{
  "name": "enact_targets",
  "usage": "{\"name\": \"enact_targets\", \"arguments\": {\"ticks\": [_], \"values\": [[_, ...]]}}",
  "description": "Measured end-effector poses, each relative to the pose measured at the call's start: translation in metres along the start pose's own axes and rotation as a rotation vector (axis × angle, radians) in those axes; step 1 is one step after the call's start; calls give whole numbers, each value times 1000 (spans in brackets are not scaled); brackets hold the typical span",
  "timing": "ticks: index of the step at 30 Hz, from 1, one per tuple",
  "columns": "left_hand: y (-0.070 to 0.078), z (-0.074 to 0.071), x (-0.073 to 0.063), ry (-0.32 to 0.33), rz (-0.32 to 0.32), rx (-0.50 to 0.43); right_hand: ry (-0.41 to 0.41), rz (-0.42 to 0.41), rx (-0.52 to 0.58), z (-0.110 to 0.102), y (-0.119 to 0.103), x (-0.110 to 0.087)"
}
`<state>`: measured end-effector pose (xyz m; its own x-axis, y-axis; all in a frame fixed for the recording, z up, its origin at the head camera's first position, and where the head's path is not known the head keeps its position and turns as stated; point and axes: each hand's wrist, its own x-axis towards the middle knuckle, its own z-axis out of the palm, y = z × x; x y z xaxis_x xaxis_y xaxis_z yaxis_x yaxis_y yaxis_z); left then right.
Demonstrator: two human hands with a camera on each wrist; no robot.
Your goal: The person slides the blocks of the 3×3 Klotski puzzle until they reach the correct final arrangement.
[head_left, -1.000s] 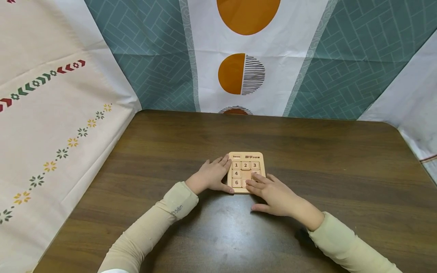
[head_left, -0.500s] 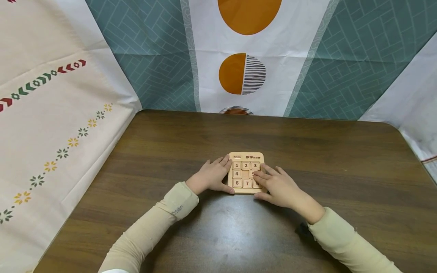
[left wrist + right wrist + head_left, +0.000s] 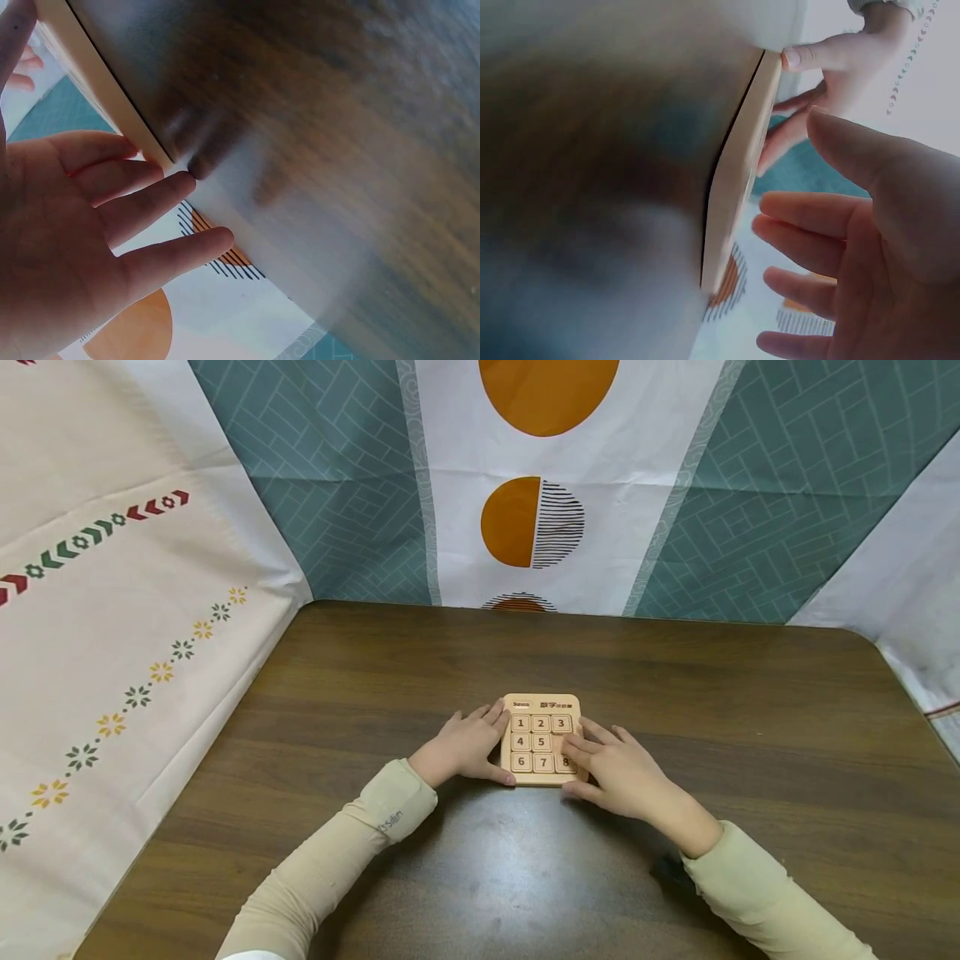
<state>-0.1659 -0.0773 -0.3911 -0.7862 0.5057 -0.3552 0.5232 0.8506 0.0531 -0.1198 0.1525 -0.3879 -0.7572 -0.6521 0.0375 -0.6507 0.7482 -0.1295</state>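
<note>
A pale wooden sliding number puzzle [image 3: 556, 703] lies flat on the table in the head view. Rows read 1 2 3, then 4 and the 5 tile [image 3: 541, 742], then 6 7 8; the middle row's right slot is bare where it shows. My left hand [image 3: 470, 745] rests along the board's left side, fingers extended against it and thumb at its near left corner. Over the right side lies my right hand [image 3: 622, 772], fingers straight, fingertips at the bare slot and partly covering the 8 tile [image 3: 566, 762]. In the right wrist view, the board's edge [image 3: 735, 180] appears side-on beside the fingers.
The brown wooden table [image 3: 390, 652] extends all around the board. A patterned curtain [image 3: 360, 527] hangs behind its far edge, and a cream cloth [image 3: 97, 693] with printed flowers borders the left side.
The 5 tile has slid left from the right slot to the middle one. My right hand first moved up and right, uncovering the 7 tile; my left hand has stayed put.
</note>
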Motion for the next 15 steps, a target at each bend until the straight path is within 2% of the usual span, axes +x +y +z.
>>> {"name": "enact_targets", "arguments": {"ticks": [6, 15], "values": [[-1, 0, -1, 3, 5, -4, -22, -12, 6, 0, 3, -15], [-1, 1, 0, 3, 8, -4, -53, -44, 0, 1, 0, -17]]}}
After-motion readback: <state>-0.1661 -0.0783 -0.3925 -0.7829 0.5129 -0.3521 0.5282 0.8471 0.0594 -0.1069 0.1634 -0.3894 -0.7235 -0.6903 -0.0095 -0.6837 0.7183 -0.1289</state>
